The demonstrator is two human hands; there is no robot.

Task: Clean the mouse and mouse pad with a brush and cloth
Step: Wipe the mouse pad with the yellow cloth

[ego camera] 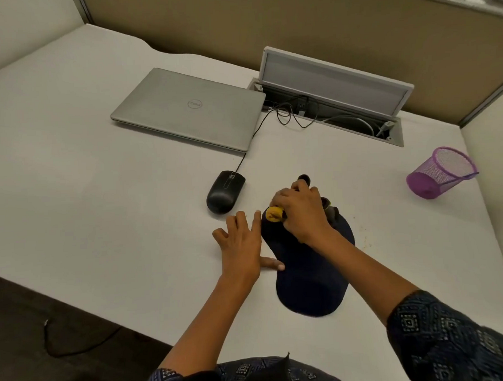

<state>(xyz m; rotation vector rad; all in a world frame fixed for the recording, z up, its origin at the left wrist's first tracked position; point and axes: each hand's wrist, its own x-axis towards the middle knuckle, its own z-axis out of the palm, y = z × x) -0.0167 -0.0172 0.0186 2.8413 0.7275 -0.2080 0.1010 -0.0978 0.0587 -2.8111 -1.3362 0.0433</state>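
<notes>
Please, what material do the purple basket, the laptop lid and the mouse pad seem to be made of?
Basket: probably painted metal wire mesh; you can see through its fine grid.
Laptop lid: silver, matte, likely metal or metal-look plastic; it has a smooth even sheen.
Mouse pad: apparently dark cloth-covered foam or rubber; the surface is dull and without reflections.

White desk (100, 197) — laptop (189, 109), mouse (225, 191), mouse pad (311, 277)

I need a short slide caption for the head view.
Right hand brushes mouse pad; left hand steadies it.
</notes>
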